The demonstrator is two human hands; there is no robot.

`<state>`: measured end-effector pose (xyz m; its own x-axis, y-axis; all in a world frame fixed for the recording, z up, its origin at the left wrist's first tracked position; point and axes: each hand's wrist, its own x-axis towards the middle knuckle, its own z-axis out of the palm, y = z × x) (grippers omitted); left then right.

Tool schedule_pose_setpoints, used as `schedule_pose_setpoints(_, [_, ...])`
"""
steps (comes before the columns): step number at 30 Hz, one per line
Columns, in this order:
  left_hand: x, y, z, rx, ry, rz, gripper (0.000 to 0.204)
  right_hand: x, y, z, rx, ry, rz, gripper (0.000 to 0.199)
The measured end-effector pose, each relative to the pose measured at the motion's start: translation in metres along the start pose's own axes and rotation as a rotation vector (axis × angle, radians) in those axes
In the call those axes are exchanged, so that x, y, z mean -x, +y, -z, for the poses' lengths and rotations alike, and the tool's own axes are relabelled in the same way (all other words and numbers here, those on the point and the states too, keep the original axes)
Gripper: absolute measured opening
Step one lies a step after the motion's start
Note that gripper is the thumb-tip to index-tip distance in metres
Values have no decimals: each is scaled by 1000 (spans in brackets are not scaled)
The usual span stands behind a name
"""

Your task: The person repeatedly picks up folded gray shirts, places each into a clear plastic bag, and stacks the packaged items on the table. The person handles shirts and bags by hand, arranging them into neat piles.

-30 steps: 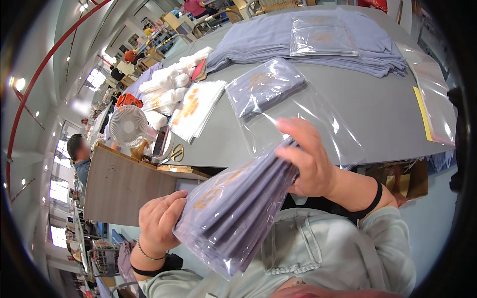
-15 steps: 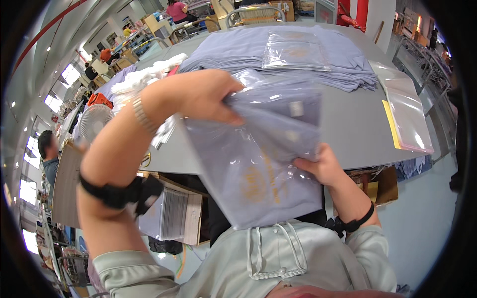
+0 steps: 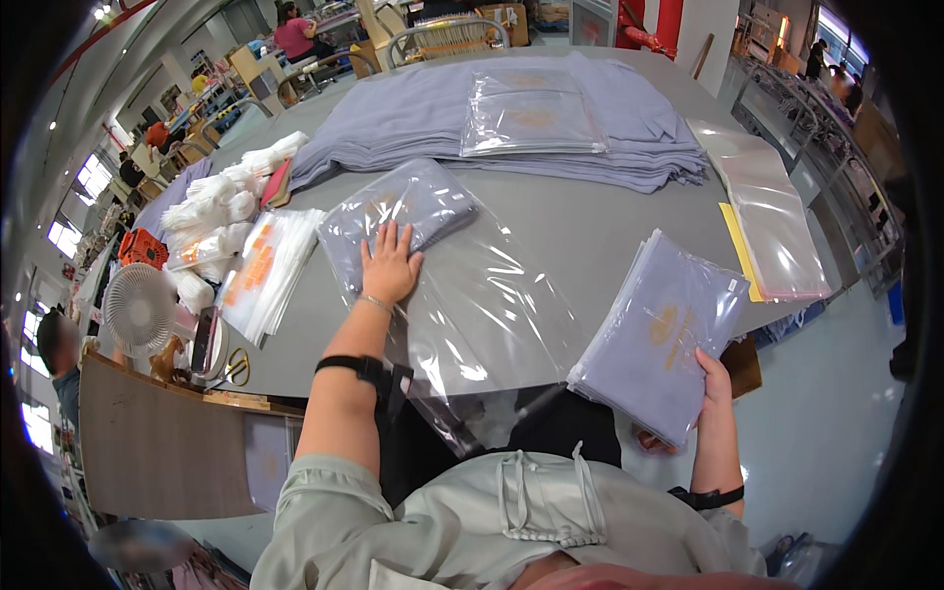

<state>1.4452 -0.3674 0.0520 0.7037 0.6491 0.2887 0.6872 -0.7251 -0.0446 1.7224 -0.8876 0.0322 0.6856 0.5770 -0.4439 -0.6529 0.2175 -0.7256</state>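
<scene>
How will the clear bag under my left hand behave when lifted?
The clear bag will probably flop, since its empty end droops over the edge of the table. Its glossy film suggests it may slip. It likely feels heavier at the end holding folded lavender cloth.

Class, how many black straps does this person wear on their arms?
2: one black strap around the left forearm, another around the right forearm. Sleeves could hide more.

Left grip (image 3: 390,265): off packet (image 3: 661,339), onto bagged cloth (image 3: 440,208).
</scene>
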Motion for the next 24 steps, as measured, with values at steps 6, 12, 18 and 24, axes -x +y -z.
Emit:
schedule_pose_setpoints(6, [-42,7,29,-113,-123,184,60,-3,6,-23,-3,-65,44,49])
schedule_pose_setpoints(12, [46,94,80,351,-280,-346,36,38,0,-41,100,-38,156,49])
schedule_pose_setpoints(18, [118,141,82,104,-198,-460,23,86,5,-72,107,-161,285,45])
schedule_pose_setpoints(24, [85,141,96,324,-167,-108,11,73,79,-94,226,-219,-78,45])
